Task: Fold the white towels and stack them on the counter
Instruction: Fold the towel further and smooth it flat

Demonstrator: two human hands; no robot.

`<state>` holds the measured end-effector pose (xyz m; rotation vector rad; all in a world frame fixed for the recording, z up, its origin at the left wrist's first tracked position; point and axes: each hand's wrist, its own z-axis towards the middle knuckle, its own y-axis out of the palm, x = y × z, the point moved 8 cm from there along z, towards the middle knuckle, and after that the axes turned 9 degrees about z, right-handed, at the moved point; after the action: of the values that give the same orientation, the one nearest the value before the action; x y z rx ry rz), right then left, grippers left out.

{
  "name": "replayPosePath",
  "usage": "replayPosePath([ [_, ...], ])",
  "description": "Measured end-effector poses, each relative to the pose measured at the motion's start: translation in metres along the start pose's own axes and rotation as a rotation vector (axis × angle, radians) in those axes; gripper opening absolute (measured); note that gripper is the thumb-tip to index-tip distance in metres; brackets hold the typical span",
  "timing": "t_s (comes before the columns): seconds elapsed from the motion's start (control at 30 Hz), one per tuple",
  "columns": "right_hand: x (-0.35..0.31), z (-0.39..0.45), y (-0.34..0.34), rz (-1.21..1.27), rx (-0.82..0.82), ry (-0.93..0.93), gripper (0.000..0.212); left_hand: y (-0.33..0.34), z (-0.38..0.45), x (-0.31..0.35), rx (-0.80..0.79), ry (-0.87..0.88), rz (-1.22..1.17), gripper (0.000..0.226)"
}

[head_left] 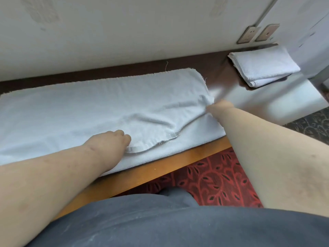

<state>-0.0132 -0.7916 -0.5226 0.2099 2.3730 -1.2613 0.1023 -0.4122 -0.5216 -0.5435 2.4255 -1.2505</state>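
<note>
Both hands pinch the white towel's [106, 107] upper layer, left hand [108, 143] at its hem, right hand [219, 108] at its end, apparently to align the fold on the counter [160, 168].

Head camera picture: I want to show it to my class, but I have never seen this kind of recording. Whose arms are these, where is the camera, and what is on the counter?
There is no machine here. A person wears one wide-angle camera on the head, looking forward and down, so both bare arms reach in from the bottom. A large white towel lies spread along the wooden counter, its upper layer already doubled over. The left hand pinches the towel's hemmed near edge; its fingertips are hidden. The right hand grips the bunched right end. A folded white towel sits further right on the counter, near two wall sockets. Red patterned carpet shows below.
</note>
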Motion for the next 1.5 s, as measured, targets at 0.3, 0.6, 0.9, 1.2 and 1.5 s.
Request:
replayPosePath([
  [0.3,-0.026,0.002,-0.021,0.511,0.094,-0.077,0.025,-0.048,-0.001,-0.064,0.336,-0.269,-0.238,0.012],
  [0.6,-0.066,0.030,-0.002,0.816,-0.208,0.093,0.022,-0.082,0.016,-0.099,0.304,-0.300,-0.150,0.040],
  [0.9,-0.106,0.051,0.014,1.238,-0.383,0.151,0.030,-0.083,0.062,-0.119,0.236,-0.402,0.058,0.053],
  [1.2,-0.122,0.032,0.048,-0.023,-0.157,-0.419,0.046,-0.070,0.087,-0.117,0.051,-0.427,0.220,0.085],
  [1.5,-0.181,-0.031,0.103,-0.693,-0.104,-0.669,0.051,-0.045,0.051,-0.107,0.139,-0.217,-0.041,0.076],
])
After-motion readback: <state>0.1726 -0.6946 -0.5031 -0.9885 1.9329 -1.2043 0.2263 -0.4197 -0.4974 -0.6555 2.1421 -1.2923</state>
